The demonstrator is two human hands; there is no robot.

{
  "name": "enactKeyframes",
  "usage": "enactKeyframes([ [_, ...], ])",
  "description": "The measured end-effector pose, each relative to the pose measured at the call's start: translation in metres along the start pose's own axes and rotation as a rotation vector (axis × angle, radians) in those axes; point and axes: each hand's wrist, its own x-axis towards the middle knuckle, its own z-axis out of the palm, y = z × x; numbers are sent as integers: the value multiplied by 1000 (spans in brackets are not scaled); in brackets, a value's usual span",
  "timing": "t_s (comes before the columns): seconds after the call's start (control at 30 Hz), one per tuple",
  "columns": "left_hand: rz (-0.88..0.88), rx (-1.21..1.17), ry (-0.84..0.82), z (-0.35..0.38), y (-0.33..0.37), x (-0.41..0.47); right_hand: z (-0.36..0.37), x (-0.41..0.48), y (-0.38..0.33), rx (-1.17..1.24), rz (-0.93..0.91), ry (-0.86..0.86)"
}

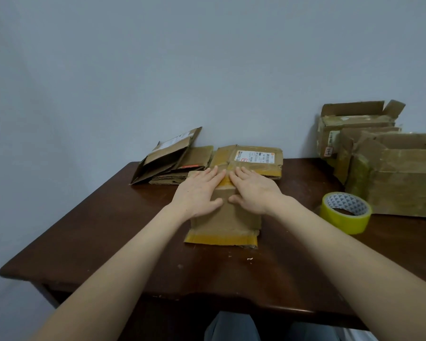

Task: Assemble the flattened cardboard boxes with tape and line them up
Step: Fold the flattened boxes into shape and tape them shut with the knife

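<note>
- Both hands are down flat. The left hand (199, 191) and the right hand (254, 190) lie side by side, fingers straight and together, palms pressing on the top of a small brown cardboard box (228, 221).
- That box sits on the dark brown wooden bench (103, 232), directly under the hands. A yellowish tape strip (221, 238) runs along its near edge.
- Just beyond the fingertips lies a pile of flattened brown cardboard boxes (175, 163), and one of them carries a white shipping label (253, 156).
- Off to the right of the right hand stands a roll of yellow tape (347, 223), just beside the open-topped assembled cardboard boxes (399, 178).
</note>
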Motion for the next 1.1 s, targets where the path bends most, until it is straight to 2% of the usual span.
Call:
enactKeyframes([
  [0.17, 42, -23, -62, -2, -5, 4, 1, -2, -2, 4, 26, -1],
  [0.33, 61, 10, -51, -4, -4, 3, 2, -3, -5, 5, 55, 32],
  [0.47, -27, 20, -49, -9, 12, 4, -3, -9, -4, 42, 56, -9],
  [0.57, -81, 19, -32, -5, 30, 3, -11, -29, 2, 301, 67, -11],
  [0.63, -98, 0, -34, -5, 35, 3, -17, -46, 14, 522, 173, 131],
  [0.67, -97, -11, -36, -5, 37, 4, -18, -53, 24, 550, 264, 215],
  [0.73, -78, -42, -34, -7, 42, 6, -18, -70, 47, 417, 477, 280],
  [0.83, -62, -103, 2, -11, 49, 6, -11, -94, 78, 211, 693, 88],
  [0.93, -82, -163, 18, -15, 45, 3, 7, -109, 93, 95, 763, -76],
  [1.0, -102, -184, 23, -15, 43, 0, 17, -112, 97, 52, 770, -44],
  [1.1, -88, -179, 34, -16, 38, -1, 13, -107, 100, 109, 769, 112],
])
